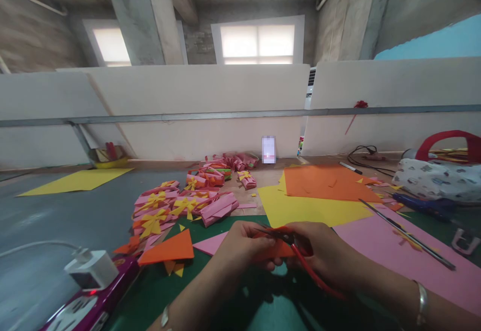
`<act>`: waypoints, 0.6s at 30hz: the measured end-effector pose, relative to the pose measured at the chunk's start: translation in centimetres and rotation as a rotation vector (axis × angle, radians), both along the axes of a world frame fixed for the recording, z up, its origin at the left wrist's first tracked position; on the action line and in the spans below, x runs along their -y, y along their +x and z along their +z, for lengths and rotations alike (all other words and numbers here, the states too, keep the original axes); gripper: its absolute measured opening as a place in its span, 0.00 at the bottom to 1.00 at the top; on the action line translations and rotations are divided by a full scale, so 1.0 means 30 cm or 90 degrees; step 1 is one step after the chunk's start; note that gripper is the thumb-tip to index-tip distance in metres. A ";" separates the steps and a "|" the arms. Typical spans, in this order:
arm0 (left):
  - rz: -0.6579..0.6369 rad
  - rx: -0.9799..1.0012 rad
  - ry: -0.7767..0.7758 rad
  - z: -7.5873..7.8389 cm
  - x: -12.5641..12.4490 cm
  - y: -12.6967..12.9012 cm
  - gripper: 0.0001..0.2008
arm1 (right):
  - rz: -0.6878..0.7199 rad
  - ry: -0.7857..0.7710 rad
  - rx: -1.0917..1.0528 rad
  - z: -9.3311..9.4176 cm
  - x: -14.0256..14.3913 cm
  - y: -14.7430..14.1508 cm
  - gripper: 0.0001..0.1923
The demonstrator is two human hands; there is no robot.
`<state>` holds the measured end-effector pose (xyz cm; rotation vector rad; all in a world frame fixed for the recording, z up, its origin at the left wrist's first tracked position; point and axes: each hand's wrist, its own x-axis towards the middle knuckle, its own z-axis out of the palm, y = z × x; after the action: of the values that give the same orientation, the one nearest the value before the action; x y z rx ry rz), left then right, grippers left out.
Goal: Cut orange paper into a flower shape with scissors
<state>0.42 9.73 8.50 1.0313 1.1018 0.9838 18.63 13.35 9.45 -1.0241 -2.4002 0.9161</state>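
Note:
My left hand [246, 246] pinches a small piece of orange paper [276, 252] in front of me, over a green cutting mat [146, 301]. Red-handled scissors [306, 263] are in my right hand [319, 251], their dark blades pointing left across the paper near my left thumb. How far the blades are apart, I cannot make out. Just left of my left hand lie an orange paper triangle [171, 248] and the tip of a pink paper piece [212, 244]. Beyond them is a pile of folded pink paper pieces with yellow bows [184, 203].
Yellow [278, 208], orange [315, 181] and pink paper sheets [376, 241] lie right, with a metal ruler-like strip [413, 238] on the pink one. A lit phone [268, 149] stands at the back. A purple power strip [124, 276] with a white charger [92, 271] sits front left.

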 end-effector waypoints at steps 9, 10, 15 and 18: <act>0.000 -0.001 -0.005 0.002 0.002 0.001 0.13 | -0.008 0.034 0.020 -0.011 0.001 0.002 0.08; 0.000 0.002 -0.007 0.002 0.002 0.000 0.13 | -0.010 0.035 0.025 -0.010 0.000 0.002 0.08; -0.010 0.012 -0.005 -0.002 0.001 0.000 0.12 | -0.002 0.048 0.044 -0.020 -0.011 0.008 0.13; 0.010 -0.010 -0.016 0.003 -0.001 0.000 0.11 | 0.005 0.059 0.083 -0.020 -0.022 0.027 0.28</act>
<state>0.42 9.76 8.61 1.0120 1.1345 0.9735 19.43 14.00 8.84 -1.0696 -2.5291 0.7553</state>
